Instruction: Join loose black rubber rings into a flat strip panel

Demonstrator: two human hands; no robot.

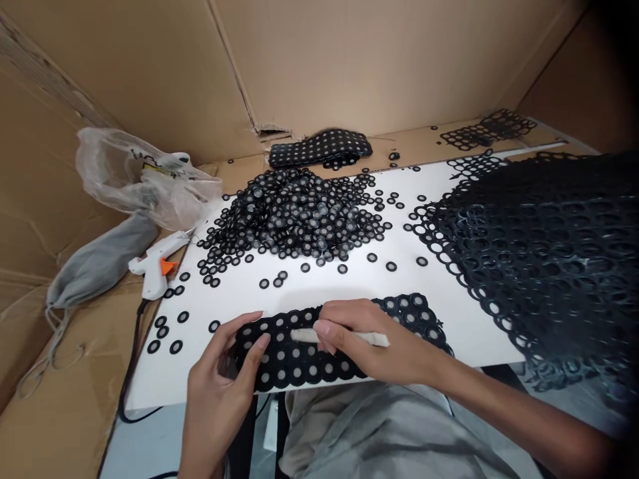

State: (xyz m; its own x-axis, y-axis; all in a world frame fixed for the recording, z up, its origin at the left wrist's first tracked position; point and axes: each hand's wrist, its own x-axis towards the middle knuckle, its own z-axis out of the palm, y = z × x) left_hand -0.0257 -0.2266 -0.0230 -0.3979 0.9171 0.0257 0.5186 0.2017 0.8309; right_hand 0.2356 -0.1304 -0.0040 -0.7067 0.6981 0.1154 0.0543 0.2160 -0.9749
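A black sheet of joined rings with pale centres (297, 374) lies along the front edge of the white board. My left hand (227, 372) grips its left end, thumb on top and fingers at the far edge. In my right hand (367, 336) is a slim whitish stick (303, 335), pinched like a pen, its tip resting on or just over the sheet's upper rows. The sheet's right part (412, 313) shows beyond my right hand; the hand and forearm hide some of its middle.
A heap of loose black rings (299, 216) covers the board's middle. Black ring netting (549, 253) is piled at right. A folded dotted strip (319, 148) lies behind. At left are a white glue gun (158, 266) with a cord, a grey pouch (102, 259) and a plastic bag (144, 179).
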